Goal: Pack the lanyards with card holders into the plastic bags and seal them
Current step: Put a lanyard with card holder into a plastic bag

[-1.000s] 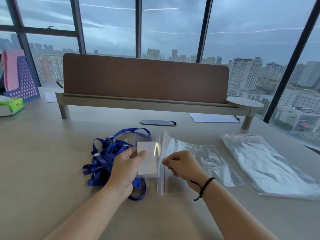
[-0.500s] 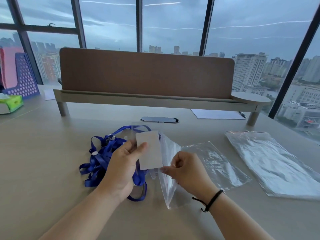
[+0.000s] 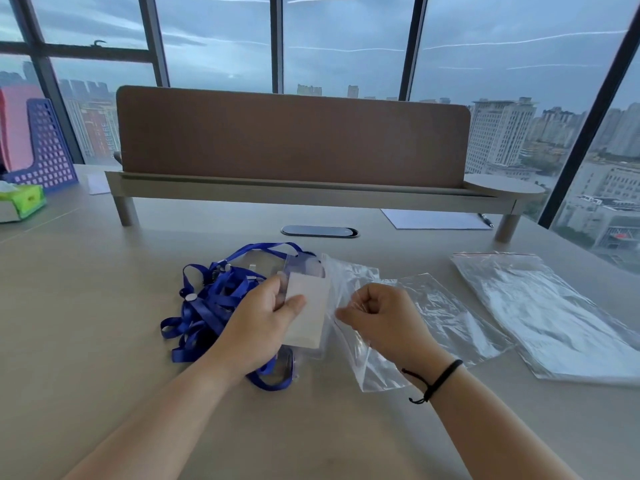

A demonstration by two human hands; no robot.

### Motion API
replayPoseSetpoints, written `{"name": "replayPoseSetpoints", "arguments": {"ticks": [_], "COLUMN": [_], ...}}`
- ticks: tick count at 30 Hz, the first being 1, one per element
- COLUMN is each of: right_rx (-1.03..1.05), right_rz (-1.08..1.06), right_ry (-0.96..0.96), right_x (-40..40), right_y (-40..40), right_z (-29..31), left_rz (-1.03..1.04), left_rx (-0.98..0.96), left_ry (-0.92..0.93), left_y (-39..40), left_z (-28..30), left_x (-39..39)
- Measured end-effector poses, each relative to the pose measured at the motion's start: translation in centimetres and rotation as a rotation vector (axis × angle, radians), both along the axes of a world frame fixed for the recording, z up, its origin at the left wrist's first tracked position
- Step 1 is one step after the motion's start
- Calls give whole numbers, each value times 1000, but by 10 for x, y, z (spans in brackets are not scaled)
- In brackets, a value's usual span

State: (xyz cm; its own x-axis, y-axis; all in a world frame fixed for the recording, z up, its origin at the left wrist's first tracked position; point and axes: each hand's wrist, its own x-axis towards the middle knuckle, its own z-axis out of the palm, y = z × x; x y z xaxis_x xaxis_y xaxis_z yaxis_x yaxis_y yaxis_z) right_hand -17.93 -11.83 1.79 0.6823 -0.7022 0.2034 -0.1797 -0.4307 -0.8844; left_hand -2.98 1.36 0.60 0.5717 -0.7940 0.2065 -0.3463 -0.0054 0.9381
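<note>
Head cam view: left hand [image 3: 258, 327] has thumb and fingers curled round a clear plastic card holder with a white card inside [image 3: 306, 315], held up just above the pale wooden desk [image 3: 86, 306]. Tangled pile of blue fabric lanyards [image 3: 211, 306] sits at about 9 o'clock from the holder, partly under that hand. Right hand [image 3: 384, 320] is at 3 o'clock, fingers curled, pinching the edge of a clear floppy plastic bag [image 3: 433, 313] right beside the holder. Can't tell if the holder's edge is inside the bag mouth. Flat stack of clear plastic bags [image 3: 540, 306] lies farther out at 3 o'clock.
</note>
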Motion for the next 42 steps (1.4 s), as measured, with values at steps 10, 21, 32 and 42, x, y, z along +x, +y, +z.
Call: {"name": "replayPoseSetpoints", "arguments": {"ticks": [10,21,32,42], "right_rx": [114,-143,-248,-315], "right_rz": [2,-45,111,147], "right_ry": [-35,38,51,-3], "right_x": [-1,-13,-16,-23], "right_y": [-3,-7,2,-4], "right_z": [2,13,20,24], "left_rz": [160,89,-100,-378], "left_rx": [-7,16,-82,366], "left_ry": [-999,-1335,-1608,-1739], "left_y": [12,11,-21,-50], "left_z": [0,6,-6,36], "left_x": [-3,-14,-33,-46]}}
